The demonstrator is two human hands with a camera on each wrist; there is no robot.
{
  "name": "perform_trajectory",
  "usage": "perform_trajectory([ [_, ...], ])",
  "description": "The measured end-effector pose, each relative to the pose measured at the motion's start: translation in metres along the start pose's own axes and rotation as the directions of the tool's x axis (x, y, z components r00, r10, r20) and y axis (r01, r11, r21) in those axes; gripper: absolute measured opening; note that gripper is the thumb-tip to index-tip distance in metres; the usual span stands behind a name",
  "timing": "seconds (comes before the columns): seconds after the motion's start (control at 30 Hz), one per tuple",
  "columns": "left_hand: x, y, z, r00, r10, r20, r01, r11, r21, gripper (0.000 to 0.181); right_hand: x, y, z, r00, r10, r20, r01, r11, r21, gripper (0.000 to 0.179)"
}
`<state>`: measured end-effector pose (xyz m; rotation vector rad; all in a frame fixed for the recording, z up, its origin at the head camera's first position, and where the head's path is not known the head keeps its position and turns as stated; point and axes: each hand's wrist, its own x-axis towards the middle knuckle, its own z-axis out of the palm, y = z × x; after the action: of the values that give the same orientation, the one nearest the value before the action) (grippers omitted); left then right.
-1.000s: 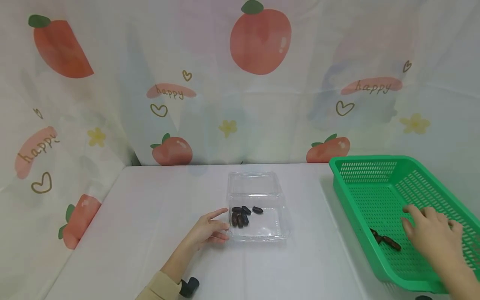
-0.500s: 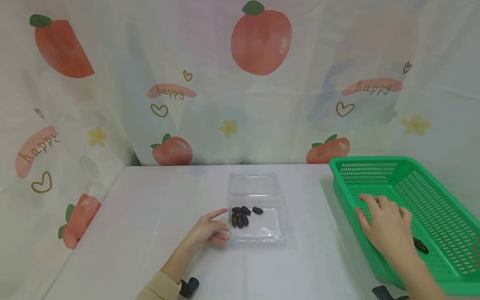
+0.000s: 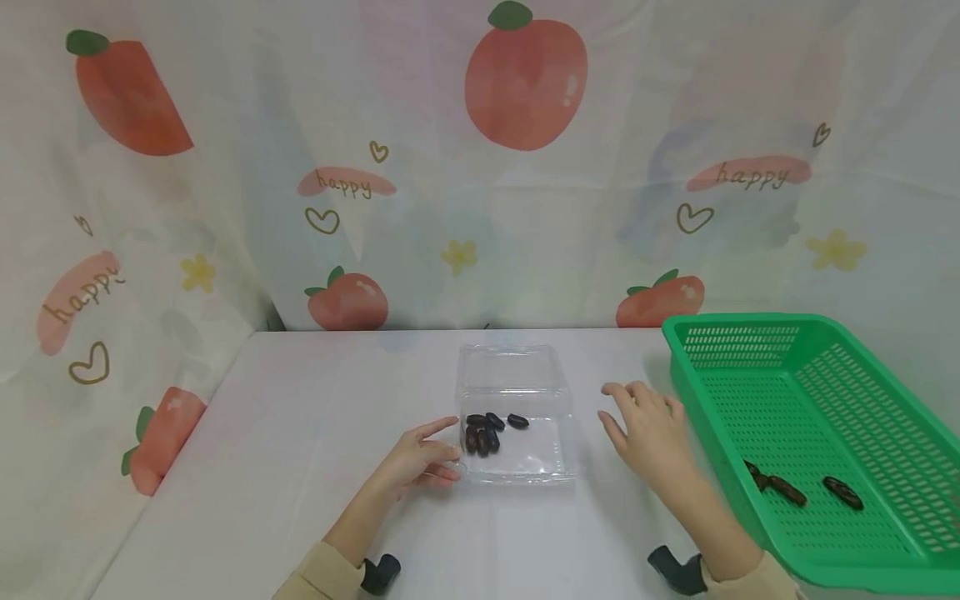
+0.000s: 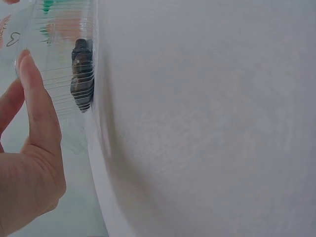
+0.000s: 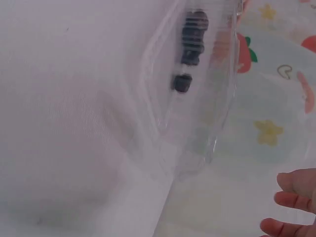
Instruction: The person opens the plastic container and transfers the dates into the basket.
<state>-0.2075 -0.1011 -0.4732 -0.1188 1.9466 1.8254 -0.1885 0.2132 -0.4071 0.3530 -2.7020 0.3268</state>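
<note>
A clear plastic clamshell box [image 3: 534, 454] lies open in the middle of the table in the head view, its lid folded back. Several dark, glossy oblong pieces [image 3: 482, 440], date-like in shape, sit in its left half. My left hand [image 3: 417, 460] rests its nearly straight fingers against the box's left side; the left wrist view shows them at the ribbed wall. Between the box and the green basket hovers my right hand [image 3: 651, 433], fingers loosely spread and nothing visible between them. Inside the basket [image 3: 720, 450] lie brown wrinkled oblong pieces [image 3: 843, 492], similar in shape.
The basket stands at the table's right side, its rim well above the white tabletop [image 3: 337, 392]. A printed fruit-pattern cloth [image 3: 540, 250] hangs behind and at the left. Black wrist camera mounts [image 3: 678, 571] sit on both wrists.
My right hand has moved left, out of the basket and over the table beside the box, uncovering the pieces in the basket. The left hand and the box have stayed put.
</note>
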Motion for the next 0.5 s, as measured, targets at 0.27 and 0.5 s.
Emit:
perform_trajectory([
  [0.27,-0.002,0.000,0.000,1.000,0.017,0.010,-0.017,1.000,-0.011,0.059,0.012,-0.035,0.038,0.995,-0.084,0.050,0.084,0.996,0.005,0.030],
  [0.5,-0.001,0.000,-0.001,1.000,0.017,0.011,-0.016,1.000,-0.014,0.059,0.015,-0.051,0.070,0.985,-0.139,0.102,0.143,0.989,-0.028,0.034],
])
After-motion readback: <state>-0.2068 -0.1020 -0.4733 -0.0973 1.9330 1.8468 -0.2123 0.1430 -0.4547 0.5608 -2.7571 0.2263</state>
